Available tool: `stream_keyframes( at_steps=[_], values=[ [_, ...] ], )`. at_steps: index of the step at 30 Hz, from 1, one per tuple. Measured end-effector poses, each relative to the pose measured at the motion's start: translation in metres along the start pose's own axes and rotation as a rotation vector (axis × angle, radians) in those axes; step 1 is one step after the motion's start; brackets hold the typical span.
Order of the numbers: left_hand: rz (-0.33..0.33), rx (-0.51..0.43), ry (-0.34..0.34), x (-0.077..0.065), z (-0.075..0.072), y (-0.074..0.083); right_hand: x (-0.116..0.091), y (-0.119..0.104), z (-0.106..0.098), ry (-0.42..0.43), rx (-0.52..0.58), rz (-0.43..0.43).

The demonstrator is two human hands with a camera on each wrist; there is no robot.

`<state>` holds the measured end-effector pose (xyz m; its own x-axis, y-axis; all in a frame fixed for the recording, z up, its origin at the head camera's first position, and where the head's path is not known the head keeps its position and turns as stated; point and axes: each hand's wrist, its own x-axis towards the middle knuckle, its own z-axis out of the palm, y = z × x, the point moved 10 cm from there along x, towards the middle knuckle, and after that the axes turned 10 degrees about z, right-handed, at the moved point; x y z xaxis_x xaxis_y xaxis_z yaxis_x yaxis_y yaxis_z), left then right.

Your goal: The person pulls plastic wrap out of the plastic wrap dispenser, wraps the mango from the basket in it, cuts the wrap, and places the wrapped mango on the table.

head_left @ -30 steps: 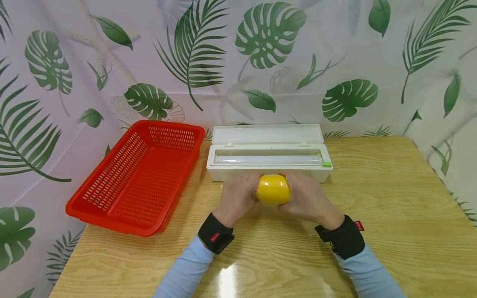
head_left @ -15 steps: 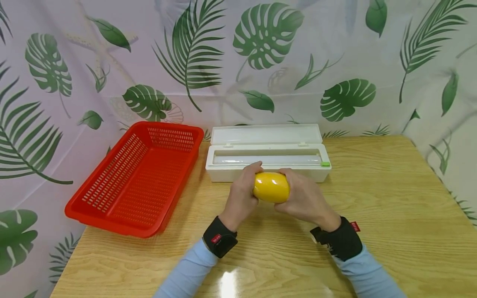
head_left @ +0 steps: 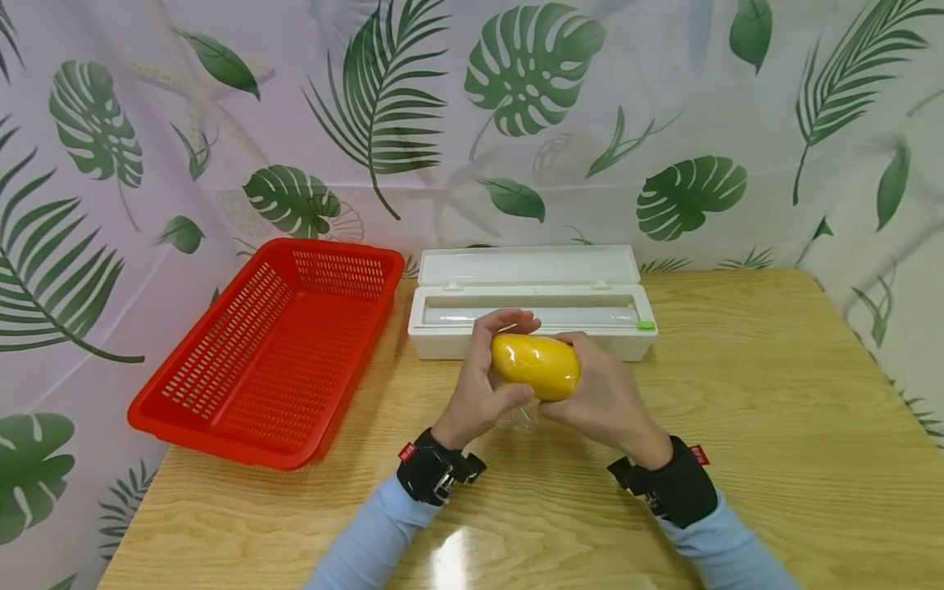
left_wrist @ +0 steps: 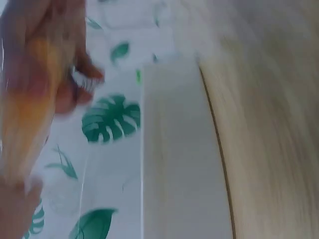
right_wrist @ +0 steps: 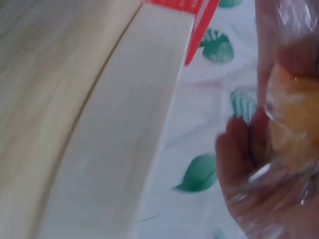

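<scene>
A yellow oval fruit (head_left: 537, 365), its exact kind unclear, is held above the table in front of the white box. Clear film covers it, shiny and wrinkled in the right wrist view, with a loose bit hanging below. My left hand (head_left: 483, 385) holds the fruit's left end, the thumb on the near side and the fingers on the far side. At the other end, my right hand (head_left: 608, 401) grips it. The left wrist view is blurred, showing both hands around the orange-looking fruit (left_wrist: 27, 119).
Behind the hands stands a white cling film dispenser (head_left: 442, 344), lid (head_left: 527, 266) raised, with a film roll (head_left: 460, 315) inside and a green slider (head_left: 646, 325) at its right. A red plastic basket (head_left: 339, 401) stands left on the wooden table (head_left: 774, 393). A leaf-print cloth hangs behind.
The left hand has turned, its thumb now on the fruit's near side and its fingers beyond. The fruit has tilted, showing more of its length. The right hand keeps its grip.
</scene>
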<state>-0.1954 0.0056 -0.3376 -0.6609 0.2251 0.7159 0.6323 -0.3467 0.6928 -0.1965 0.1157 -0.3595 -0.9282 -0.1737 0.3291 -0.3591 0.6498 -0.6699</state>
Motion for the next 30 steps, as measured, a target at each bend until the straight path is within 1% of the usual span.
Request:
stream_keyframes(
  at_steps=[1,3,4,6,7,8,10,12,15,17,19,22,26,28,30],
  values=[
    [0.013,-0.074,0.071,0.000,-0.003,0.001,-0.002,-0.006,0.000,0.023,0.016,-0.015],
    [0.075,-0.140,0.205,0.000,-0.009,0.006,-0.006,-0.021,0.000,0.068,0.045,-0.053],
    [0.110,-0.141,0.262,0.000,-0.011,0.010,-0.009,-0.029,0.000,0.094,0.058,-0.074],
    [0.180,-0.149,0.337,-0.001,-0.015,0.020,-0.014,-0.043,0.000,0.124,0.089,-0.115],
    [0.217,-0.149,0.350,0.000,-0.015,0.026,-0.016,-0.049,0.001,0.127,0.106,-0.133],
    [0.247,-0.123,0.358,0.000,-0.016,0.032,-0.017,-0.053,0.001,0.133,0.115,-0.141],
    [0.294,-0.090,0.352,0.000,-0.015,0.042,-0.019,-0.058,0.001,0.120,0.142,-0.147],
    [0.326,-0.075,0.342,-0.001,-0.013,0.049,-0.020,-0.058,0.004,0.073,0.185,-0.135],
    [0.349,-0.077,0.325,-0.001,-0.011,0.052,-0.020,-0.051,0.011,-0.006,0.238,-0.091],
    [0.355,-0.086,0.318,-0.001,-0.010,0.052,-0.021,-0.047,0.015,-0.043,0.272,-0.059],
    [0.352,-0.088,0.308,0.000,-0.010,0.050,-0.021,-0.042,0.018,-0.063,0.290,-0.032],
    [0.328,-0.072,0.298,0.001,-0.012,0.042,-0.021,-0.037,0.022,-0.064,0.299,0.008],
    [0.246,-0.051,0.321,0.001,-0.020,0.024,-0.014,-0.030,0.026,-0.056,0.241,0.082],
    [0.188,-0.067,0.328,0.003,-0.024,0.012,-0.010,-0.026,0.027,-0.052,0.189,0.113],
    [0.125,-0.063,0.327,0.004,-0.028,0.002,-0.005,-0.021,0.025,-0.043,0.125,0.133]
  ],
)
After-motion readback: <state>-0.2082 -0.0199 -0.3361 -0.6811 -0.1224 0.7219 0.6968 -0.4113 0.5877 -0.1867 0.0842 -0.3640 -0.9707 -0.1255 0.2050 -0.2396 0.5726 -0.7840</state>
